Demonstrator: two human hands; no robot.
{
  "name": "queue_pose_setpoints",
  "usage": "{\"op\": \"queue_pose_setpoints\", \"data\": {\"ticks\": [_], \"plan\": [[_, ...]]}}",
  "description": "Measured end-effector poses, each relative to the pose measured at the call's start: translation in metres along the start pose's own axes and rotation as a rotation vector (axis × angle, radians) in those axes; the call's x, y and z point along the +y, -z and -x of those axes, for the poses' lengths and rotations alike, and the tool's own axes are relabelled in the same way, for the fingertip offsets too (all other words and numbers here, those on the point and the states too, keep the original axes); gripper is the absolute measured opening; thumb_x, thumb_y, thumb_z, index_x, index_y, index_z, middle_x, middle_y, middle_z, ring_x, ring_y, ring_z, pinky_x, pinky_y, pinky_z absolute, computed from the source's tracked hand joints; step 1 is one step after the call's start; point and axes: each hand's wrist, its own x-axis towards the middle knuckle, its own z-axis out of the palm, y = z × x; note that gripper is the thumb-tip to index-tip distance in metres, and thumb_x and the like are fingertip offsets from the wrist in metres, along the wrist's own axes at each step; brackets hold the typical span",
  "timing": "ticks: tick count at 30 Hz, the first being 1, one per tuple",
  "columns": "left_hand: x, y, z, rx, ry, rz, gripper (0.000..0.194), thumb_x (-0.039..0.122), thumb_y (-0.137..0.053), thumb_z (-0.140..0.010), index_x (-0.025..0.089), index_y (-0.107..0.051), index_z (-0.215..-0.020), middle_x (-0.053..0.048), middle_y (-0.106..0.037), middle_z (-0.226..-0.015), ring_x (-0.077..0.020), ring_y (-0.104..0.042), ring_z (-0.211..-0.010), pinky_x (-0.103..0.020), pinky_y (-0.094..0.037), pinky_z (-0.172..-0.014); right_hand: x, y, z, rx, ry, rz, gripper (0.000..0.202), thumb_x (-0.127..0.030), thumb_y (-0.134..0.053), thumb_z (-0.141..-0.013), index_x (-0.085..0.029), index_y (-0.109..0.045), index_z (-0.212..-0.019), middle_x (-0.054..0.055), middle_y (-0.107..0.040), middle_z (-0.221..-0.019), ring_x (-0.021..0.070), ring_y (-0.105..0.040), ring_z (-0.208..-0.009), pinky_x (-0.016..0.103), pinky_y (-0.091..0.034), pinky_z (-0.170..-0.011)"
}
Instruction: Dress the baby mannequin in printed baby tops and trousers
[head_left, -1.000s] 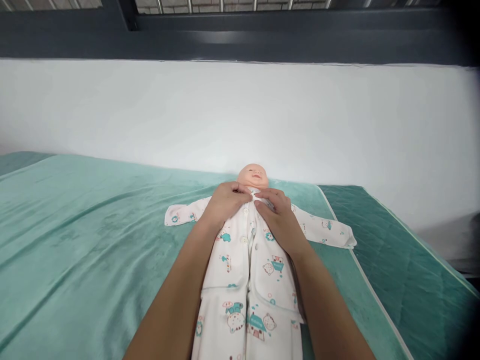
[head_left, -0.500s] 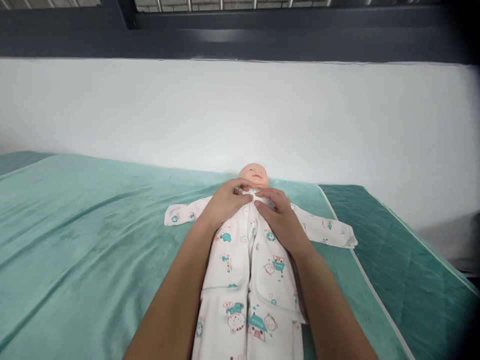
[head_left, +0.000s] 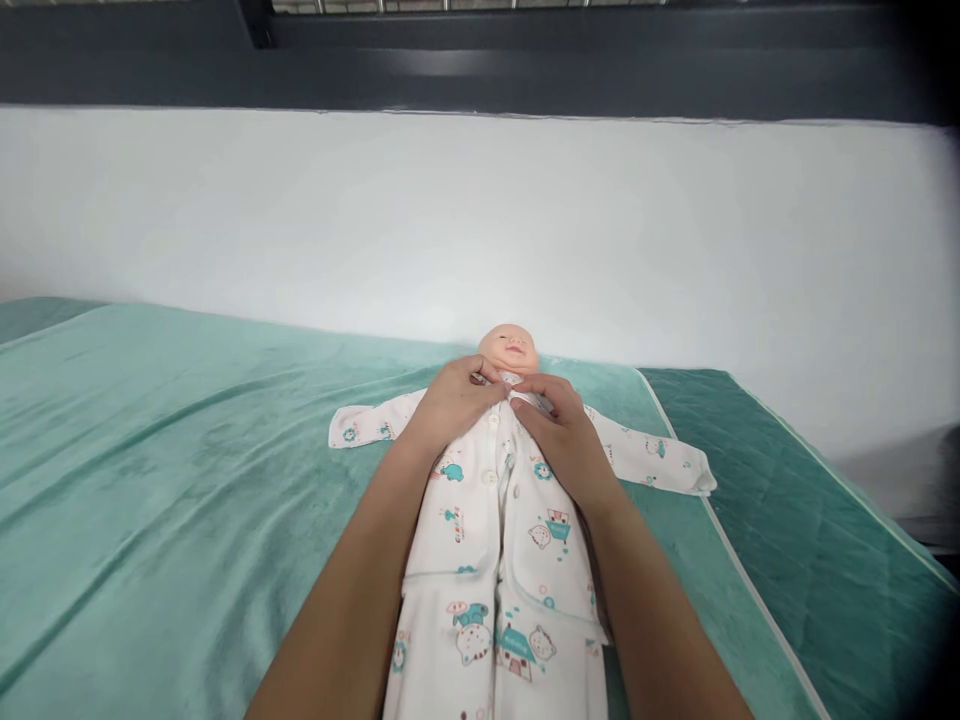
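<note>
A baby doll [head_left: 510, 347] lies on its back, its head toward the wall. It wears a white baby jacket [head_left: 465, 530] printed with teal animals, its sleeves spread to both sides, and matching trousers [head_left: 472, 660]. At the collar, my left hand [head_left: 461, 400] pinches one front edge of the jacket. Opposite it, my right hand [head_left: 555, 420] pinches the other front edge, fingertips nearly meeting the left ones. Any button between the fingertips is hidden. Lower down, the two front edges lie apart, with a button [head_left: 490, 478] showing on the left edge.
A light green blanket [head_left: 187, 480] with wrinkles lies under the doll. A darker green quilted cover [head_left: 787, 480] shows at the right. Behind the bed stands a white wall [head_left: 450, 220], with a dark metal frame [head_left: 525, 75] above it.
Both hands stay at the collar. The left fingers and thumb have closed together a little and edged toward the right hand. The camera view has shifted slightly.
</note>
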Motion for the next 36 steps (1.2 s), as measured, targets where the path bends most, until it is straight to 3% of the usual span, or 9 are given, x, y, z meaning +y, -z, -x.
{"op": "queue_pose_setpoints", "data": {"ticks": [7, 15, 23, 29, 36], "plan": [[-0.0029, -0.0001, -0.0008, -0.005, 0.031, 0.009, 0.016, 0.033, -0.067, -0.072, 0.019, -0.065, -0.08, -0.003, -0.07, -0.087, -0.016, -0.062, -0.078, -0.027, -0.043, -0.069, 0.0022, -0.0045, -0.0012, 0.062, 0.028, -0.017, 0.012, -0.032, -0.059, -0.085, -0.028, -0.069, -0.091, 0.001, -0.063, -0.119, 0.0231, -0.054, -0.116, 0.04, -0.04, -0.098], [-0.0029, 0.0016, -0.0012, -0.006, -0.011, -0.018, 0.021, 0.029, -0.064, -0.074, 0.02, -0.072, -0.091, -0.002, -0.066, -0.086, -0.0134, -0.056, -0.073, -0.025, -0.04, -0.066, 0.0026, -0.0053, -0.0017, 0.091, 0.019, -0.047, 0.013, -0.032, -0.058, -0.086, -0.027, -0.07, -0.083, 0.001, -0.066, -0.115, 0.0223, -0.058, -0.109, 0.039, -0.042, -0.096], [-0.0037, 0.0, -0.0035, -0.034, -0.066, 0.001, 0.025, 0.023, -0.061, -0.073, 0.02, -0.075, -0.094, -0.001, -0.063, -0.081, -0.0126, -0.053, -0.07, -0.025, -0.04, -0.065, 0.0009, -0.0045, 0.0001, 0.091, -0.021, -0.009, 0.02, -0.032, -0.055, -0.085, -0.028, -0.067, -0.101, 0.001, -0.067, -0.113, 0.0233, -0.057, -0.105, 0.041, -0.042, -0.094], [0.002, -0.0024, -0.0001, -0.027, -0.108, -0.03, 0.025, 0.022, -0.057, -0.078, 0.023, -0.077, -0.091, -0.002, -0.072, -0.103, -0.0173, -0.062, -0.088, -0.027, -0.045, -0.076, 0.003, -0.0051, -0.0007, 0.086, 0.03, -0.01, 0.018, -0.031, -0.054, -0.087, -0.029, -0.069, -0.097, 0.0, -0.066, -0.117, 0.0227, -0.056, -0.112, 0.04, -0.041, -0.097], [-0.0029, -0.008, -0.0032, 0.042, -0.105, -0.064, 0.019, 0.032, -0.059, -0.082, 0.021, -0.073, -0.082, -0.002, -0.071, -0.087, -0.0165, -0.06, -0.077, -0.028, -0.043, -0.07, 0.0019, -0.0046, -0.0007, 0.067, 0.042, 0.035, 0.015, -0.03, -0.055, -0.087, -0.028, -0.069, -0.086, 0.001, -0.064, -0.118, 0.0231, -0.054, -0.114, 0.041, -0.041, -0.097]]}}
